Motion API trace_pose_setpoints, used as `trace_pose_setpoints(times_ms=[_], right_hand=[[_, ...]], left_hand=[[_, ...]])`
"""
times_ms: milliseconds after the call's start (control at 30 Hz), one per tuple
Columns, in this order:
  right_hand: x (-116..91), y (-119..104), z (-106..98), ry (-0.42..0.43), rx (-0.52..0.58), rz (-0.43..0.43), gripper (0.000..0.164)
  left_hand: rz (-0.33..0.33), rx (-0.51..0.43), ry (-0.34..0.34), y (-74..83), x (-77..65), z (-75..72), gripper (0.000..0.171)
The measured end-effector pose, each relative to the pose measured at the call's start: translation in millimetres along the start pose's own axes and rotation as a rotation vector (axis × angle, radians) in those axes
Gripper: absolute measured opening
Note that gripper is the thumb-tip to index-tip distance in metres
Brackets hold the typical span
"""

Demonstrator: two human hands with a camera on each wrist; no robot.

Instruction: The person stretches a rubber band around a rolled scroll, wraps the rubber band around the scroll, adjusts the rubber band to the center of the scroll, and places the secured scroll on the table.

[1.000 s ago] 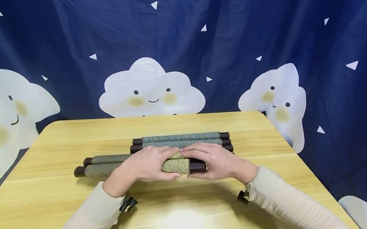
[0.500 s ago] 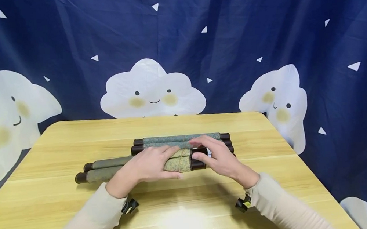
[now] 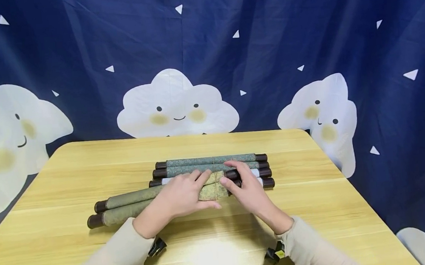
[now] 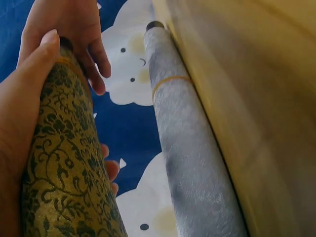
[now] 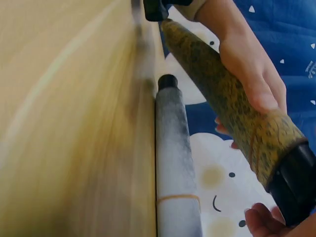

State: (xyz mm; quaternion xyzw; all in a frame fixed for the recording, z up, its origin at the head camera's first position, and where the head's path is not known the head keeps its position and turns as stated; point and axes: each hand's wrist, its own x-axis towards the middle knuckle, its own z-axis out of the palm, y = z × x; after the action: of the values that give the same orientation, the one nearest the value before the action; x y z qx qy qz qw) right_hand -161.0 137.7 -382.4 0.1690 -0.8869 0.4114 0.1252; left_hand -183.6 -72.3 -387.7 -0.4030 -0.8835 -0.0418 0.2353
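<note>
A pair of yellow-green patterned hanging scrolls (image 3: 213,191), rolled up with dark end knobs, lies side by side and slanted, left ends nearer me. My left hand (image 3: 182,195) grips both around the middle, fingers over the far side and thumb on the near side. At their right ends my right hand (image 3: 252,190) holds the dark knobs between thumb and fingers. The right wrist view shows the nearer scroll (image 5: 237,113) tied with thin cord, raised off the table. Just behind lie two pale grey-white scrolls (image 3: 255,172), partly hidden by my hands.
Two blue-green scrolls (image 3: 196,161) lie parallel at the back of the row. A pale scroll (image 4: 192,138) with a yellow band rests on the table in the left wrist view. The wooden table (image 3: 103,160) ends at a blue cloud-print curtain (image 3: 263,16).
My right hand has slid from the scrolls' middle to their right ends. The scrolls have swung, left ends coming toward me, and the pale scrolls behind show more.
</note>
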Motion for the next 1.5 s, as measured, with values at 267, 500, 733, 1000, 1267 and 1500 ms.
trace_pose_setpoints(times_ms=[267,500,733,1000,1267,1500], right_hand=[[-1.5,-0.5,5.6,0.128,-0.074,0.064,0.038],[-0.3,8.4,9.0,0.186,-0.214,-0.010,0.024],[-1.3,13.6,10.1,0.202,-0.266,-0.102,0.024],[-6.6,10.9,17.0,0.231,-0.304,-0.244,0.023],[-6.2,9.6,18.7,0.260,-0.318,-0.314,0.023],[-5.6,15.4,15.1,0.263,-0.342,-0.300,0.023]], left_hand=[[-0.068,-0.026,-0.007,13.0,-1.2,3.4,0.091],[-0.072,-0.016,0.008,18.2,-2.0,8.1,0.085],[-0.109,-0.020,-0.081,21.9,-0.5,3.5,0.090],[-0.114,-0.116,-0.103,23.4,3.2,-1.0,0.096],[-0.095,-0.139,-0.084,21.5,4.1,-3.1,0.091],[-0.107,-0.130,-0.129,11.4,2.5,-4.7,0.088]])
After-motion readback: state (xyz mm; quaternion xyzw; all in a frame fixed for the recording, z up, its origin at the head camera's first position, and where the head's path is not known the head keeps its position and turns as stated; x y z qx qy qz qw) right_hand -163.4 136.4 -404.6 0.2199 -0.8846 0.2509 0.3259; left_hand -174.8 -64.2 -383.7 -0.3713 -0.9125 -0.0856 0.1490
